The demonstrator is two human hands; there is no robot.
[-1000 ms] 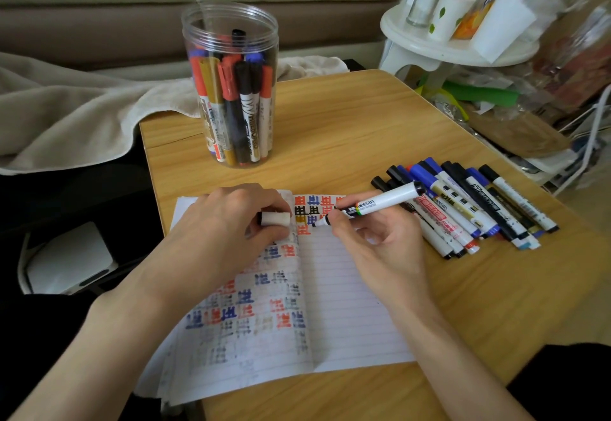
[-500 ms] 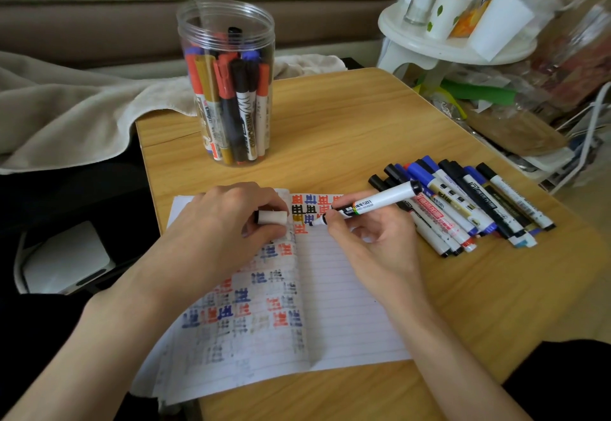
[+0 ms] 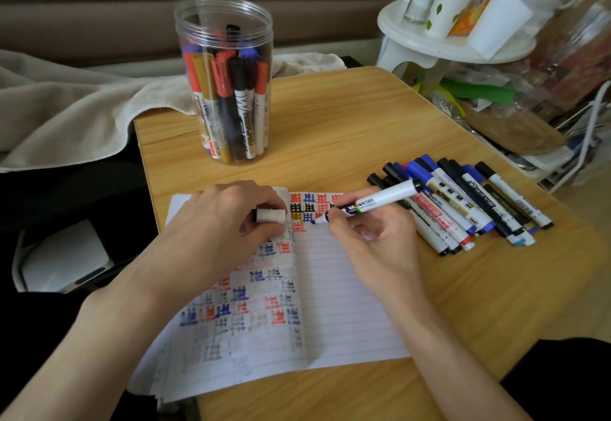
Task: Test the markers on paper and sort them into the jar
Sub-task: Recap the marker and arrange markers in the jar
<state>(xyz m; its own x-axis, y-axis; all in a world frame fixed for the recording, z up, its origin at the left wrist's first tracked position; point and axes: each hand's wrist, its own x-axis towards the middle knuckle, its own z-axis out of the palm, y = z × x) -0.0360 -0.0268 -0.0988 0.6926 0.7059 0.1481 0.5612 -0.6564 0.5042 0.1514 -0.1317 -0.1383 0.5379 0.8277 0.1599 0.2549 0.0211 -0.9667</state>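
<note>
My right hand (image 3: 373, 238) grips a white uncapped marker (image 3: 380, 201), its tip down on the lined paper (image 3: 344, 305) beside rows of red, blue and black test marks. My left hand (image 3: 218, 222) rests on the paper's left half and pinches the marker's white cap (image 3: 270, 215). A clear plastic jar (image 3: 224, 80) with several markers upright inside stands at the table's far left. A pile of loose markers (image 3: 463, 202) lies to the right of the paper.
The wooden table (image 3: 347, 123) ends close behind the jar, where a beige blanket (image 3: 66, 113) lies. A white round stand (image 3: 453, 43) with cups and cartons and a cluttered rack stand at the right. A white device (image 3: 62, 255) sits low on the left.
The marker tip has shifted slightly on the paper near the test marks. Both hands stay almost where they were, and the view has drifted a little.
</note>
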